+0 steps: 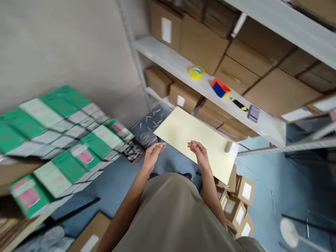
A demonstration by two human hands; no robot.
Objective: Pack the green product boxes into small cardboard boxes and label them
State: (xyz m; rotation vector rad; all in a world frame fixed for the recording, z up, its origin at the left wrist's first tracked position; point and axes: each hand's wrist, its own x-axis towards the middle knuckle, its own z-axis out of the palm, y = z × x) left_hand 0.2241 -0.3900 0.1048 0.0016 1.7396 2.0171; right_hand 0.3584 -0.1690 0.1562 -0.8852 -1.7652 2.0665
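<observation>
My left hand (pixel 152 155) hovers above the floor, left of a pale cream board (pixel 178 131), its fingers loosely bent and nothing in them. Over the board's near edge is my right hand (pixel 200 155), also empty, with its fingers slightly curled and apart from the thumb. The board lies flat in front of my body. At its right end stands a small white box (pixel 232 149). Whether the right fingertips touch the board is unclear, but they look raised above it.
Green and white boxes (pixel 70 168) are stacked in rows on the left. Ahead, a grey shelf (pixel 168 57) bears cartons, yellow tape (pixel 196 72), an orange-and-blue roll (pixel 220 87), a black-and-yellow cutter (pixel 239 104) and a phone (pixel 253 113). Small cartons (pixel 245 190) pile up at right.
</observation>
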